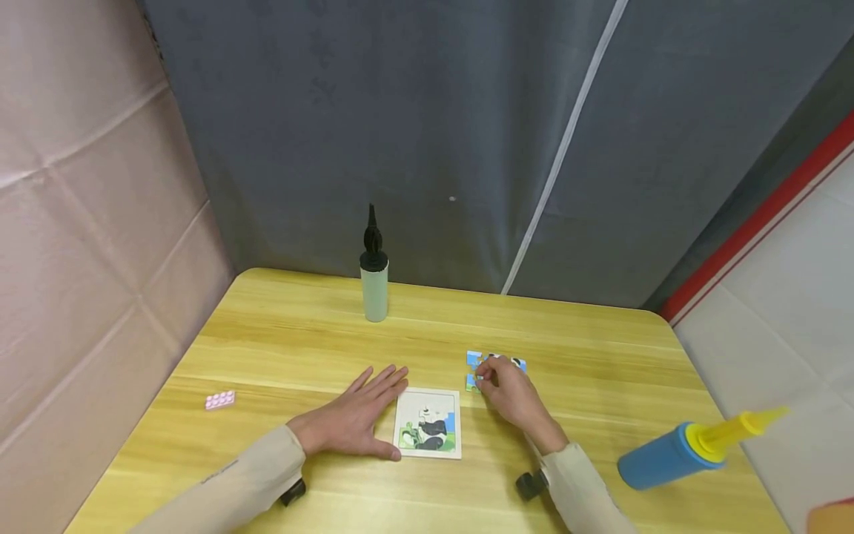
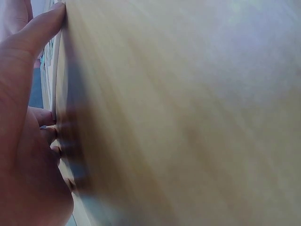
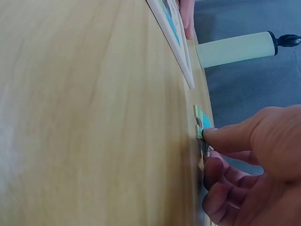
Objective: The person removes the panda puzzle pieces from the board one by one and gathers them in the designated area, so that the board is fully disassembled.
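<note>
A square puzzle tray [image 1: 427, 395] with a white frame lies on the table, its lower part filled with panda picture pieces [image 1: 432, 434]. My left hand [image 1: 353, 423] rests flat at the tray's left side, fingers spread; thumb and fingertips touch the frame's edge. To the right of the tray, loose blue, green and black-and-white puzzle pieces [image 1: 473, 358] lie in a group. Over them is my right hand [image 1: 514, 393], its thumb and index finger pinching a puzzle piece [image 3: 199, 133] low at the table. The hand hides part of this group.
A pale green hand pump [image 1: 375, 293] with a black top stands at the back of the wooden table [image 1: 300, 319]. On the right, a blue pump [image 1: 667, 456] with a yellow nozzle leans outward in view. A pink studded block [image 1: 220, 400] lies at the left.
</note>
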`<state>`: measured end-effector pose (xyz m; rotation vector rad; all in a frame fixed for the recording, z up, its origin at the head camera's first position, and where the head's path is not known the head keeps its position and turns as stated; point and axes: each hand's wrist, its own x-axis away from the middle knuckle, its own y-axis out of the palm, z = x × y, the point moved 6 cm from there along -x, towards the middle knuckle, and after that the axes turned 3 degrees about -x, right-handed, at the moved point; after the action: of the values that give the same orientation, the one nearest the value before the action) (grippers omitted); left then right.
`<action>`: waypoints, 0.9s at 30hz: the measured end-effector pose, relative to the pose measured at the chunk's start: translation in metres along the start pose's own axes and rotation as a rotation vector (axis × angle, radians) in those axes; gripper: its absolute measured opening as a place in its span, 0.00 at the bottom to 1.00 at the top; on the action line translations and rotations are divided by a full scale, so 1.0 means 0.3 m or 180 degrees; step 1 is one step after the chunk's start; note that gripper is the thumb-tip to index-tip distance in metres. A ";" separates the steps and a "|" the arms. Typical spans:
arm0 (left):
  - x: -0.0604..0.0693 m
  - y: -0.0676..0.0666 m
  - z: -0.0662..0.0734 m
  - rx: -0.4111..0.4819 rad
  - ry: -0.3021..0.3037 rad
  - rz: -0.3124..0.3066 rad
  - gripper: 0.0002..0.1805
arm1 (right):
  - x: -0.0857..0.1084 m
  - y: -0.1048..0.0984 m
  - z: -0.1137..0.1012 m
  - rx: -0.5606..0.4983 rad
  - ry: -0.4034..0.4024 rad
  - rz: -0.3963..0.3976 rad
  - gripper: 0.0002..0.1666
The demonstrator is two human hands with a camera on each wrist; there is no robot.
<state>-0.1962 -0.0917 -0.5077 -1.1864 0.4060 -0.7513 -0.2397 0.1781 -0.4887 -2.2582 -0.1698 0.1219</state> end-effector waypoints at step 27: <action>0.001 -0.003 -0.002 0.0116 -0.0006 0.0012 0.65 | 0.072 0.110 -0.199 0.0149 -0.0431 -0.0625 0.12</action>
<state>-0.1966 -0.0924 -0.5071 -1.1518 0.3914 -0.7516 -0.2069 0.1156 -0.4767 -2.1738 -0.4547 0.1722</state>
